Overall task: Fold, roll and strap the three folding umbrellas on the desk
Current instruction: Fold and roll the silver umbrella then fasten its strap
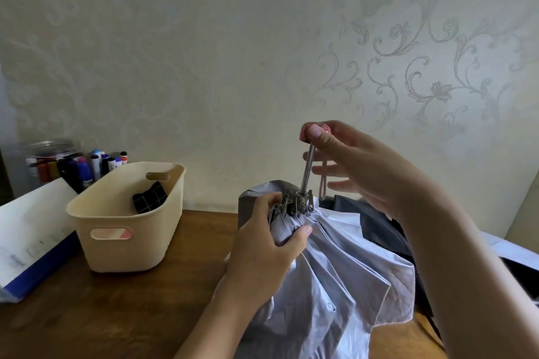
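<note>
A cream plastic basket with slot handles (125, 221) stands at about 9 o'clock from the centre of the view, and inside it, against its far wall, lies a folded black cloth with a white grid (150, 201). At 10 o'clock from the basket a clear plastic jar (49, 151) stands near the wall, with a cluster of coloured markers and small bottles (96, 166) upright just beside it; whether they stand in a holder I cannot tell. At 8 o'clock a white sheet on a blue folder (29, 236) lies tilted, its near corner just beside the basket. All of this rests on a brown wooden worktop (116, 315) set against cream wallpaper with a pale scroll-and-flower pattern (408, 76). The pale lilac-grey folding umbrella (335, 271) stands collapsed at 5 o'clock, canopy hanging loose in pleats, its silver metal shaft (309, 166) pointing up. The left hand (271, 245) grips the gathered fabric just under the rib ends, thumb across the pleats. The right hand (358, 160) pinches the pink handle (315, 128) at the shaft's top between thumb and forefinger, its other fingers spread straight; a pink wrist loop (322, 181) hangs beside the shaft. Behind, at 3 o'clock, a dark navy umbrella (379, 224) lies open-folded on the worktop, touching the pale canopy
</note>
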